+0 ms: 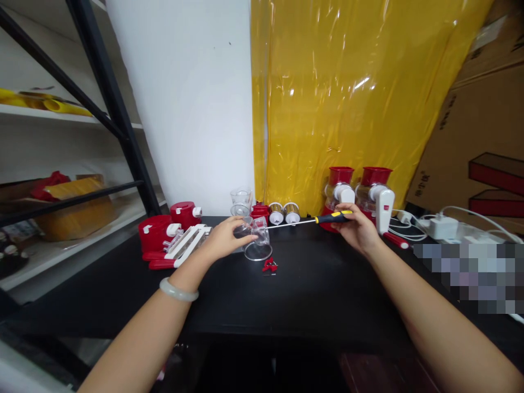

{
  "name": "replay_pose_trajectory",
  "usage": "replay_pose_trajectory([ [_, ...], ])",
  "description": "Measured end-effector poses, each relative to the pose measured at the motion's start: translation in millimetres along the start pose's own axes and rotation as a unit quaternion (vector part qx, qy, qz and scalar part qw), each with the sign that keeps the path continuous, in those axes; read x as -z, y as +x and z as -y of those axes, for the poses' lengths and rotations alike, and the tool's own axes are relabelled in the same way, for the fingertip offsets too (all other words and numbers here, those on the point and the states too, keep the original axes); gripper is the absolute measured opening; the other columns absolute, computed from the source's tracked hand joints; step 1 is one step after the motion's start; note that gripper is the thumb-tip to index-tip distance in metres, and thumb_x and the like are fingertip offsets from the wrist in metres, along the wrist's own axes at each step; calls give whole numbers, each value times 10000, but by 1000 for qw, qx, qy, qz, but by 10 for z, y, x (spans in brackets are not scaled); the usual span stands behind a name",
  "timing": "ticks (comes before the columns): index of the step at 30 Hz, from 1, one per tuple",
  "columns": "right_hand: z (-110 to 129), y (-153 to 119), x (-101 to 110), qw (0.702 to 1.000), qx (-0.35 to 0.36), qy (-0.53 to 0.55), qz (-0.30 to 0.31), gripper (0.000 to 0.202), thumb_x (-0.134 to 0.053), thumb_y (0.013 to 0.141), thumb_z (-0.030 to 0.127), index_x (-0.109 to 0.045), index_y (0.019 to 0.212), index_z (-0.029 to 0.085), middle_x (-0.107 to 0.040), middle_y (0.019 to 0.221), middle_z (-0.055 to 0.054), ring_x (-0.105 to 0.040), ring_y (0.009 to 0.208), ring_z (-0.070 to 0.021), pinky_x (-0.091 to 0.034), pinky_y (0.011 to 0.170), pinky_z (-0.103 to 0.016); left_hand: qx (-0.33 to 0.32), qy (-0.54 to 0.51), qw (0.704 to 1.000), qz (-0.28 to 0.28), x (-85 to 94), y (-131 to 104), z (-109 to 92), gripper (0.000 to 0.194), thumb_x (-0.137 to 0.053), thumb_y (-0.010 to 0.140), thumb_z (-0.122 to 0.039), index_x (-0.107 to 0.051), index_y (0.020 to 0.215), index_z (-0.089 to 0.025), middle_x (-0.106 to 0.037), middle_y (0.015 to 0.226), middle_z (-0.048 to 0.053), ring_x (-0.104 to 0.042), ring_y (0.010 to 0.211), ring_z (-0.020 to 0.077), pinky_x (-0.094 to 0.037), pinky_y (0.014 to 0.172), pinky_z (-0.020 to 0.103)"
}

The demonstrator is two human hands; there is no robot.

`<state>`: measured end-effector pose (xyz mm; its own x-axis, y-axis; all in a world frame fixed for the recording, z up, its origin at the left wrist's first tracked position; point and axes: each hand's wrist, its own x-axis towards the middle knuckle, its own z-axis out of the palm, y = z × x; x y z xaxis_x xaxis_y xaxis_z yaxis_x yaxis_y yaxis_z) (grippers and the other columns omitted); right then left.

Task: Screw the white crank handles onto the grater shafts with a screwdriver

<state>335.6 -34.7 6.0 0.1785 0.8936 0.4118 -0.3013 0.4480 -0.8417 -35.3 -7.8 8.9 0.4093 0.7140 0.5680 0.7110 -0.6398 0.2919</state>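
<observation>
Looking light and stiff, the clear body [264,237] sits at the left hand's [221,239] fingertips; its smooth wall could slip or crack, so a gentle grip round the side should suit it. The left thumb and fingers are parted to its width, holding it. The screwdriver [323,219], likely rigid, is best held by its handle, where the right hand's [360,232] fingers are closed. Red bits [269,265] lie just right of the left fingers, nearer the wearer.
</observation>
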Motion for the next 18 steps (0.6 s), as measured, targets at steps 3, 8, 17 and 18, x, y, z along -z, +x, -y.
replay_pose_trajectory([
  [3, 36, -11, -10, 999, -12, 29, 24, 181, -657, 654, 322, -614, 820, 262, -600, 821, 3, -587, 760, -170, -507, 640, -319, 7, -3, 1000, 7, 5, 1, 4, 460, -648, 757, -614, -690, 1016, -237, -639, 1242, 87, -602, 1151, 276, -465, 1003, 419],
  [8, -45, 70, 48, 986, 9, -159, -46, 352, -573, 788, 579, -613, 721, 236, -473, 523, 23, -446, 466, -138, -396, 464, -290, 6, -4, 1000, 0, 8, 4, -2, 445, -656, 755, -601, -696, 1016, -243, -641, 1241, 84, -596, 1168, 277, -457, 1017, 412],
  [17, 85, -27, -38, 999, -42, 10, 13, 242, -710, 571, 271, -629, 798, 255, -585, 786, 21, -565, 684, -142, -489, 576, -277, 7, 1, 1000, 3, 1, 6, 14, 471, -644, 761, -613, -695, 1023, -224, -640, 1241, 103, -583, 1182, 281, -449, 1020, 416],
  [18, 95, -31, -36, 999, -41, 14, 23, 235, -710, 583, 281, -634, 803, 254, -591, 797, 17, -570, 700, -146, -498, 589, -282, 7, 1, 1000, 3, 1, 6, 17, 478, -645, 760, -613, -694, 1033, -224, -639, 1241, 103, -586, 1176, 280, -450, 1019, 416],
])
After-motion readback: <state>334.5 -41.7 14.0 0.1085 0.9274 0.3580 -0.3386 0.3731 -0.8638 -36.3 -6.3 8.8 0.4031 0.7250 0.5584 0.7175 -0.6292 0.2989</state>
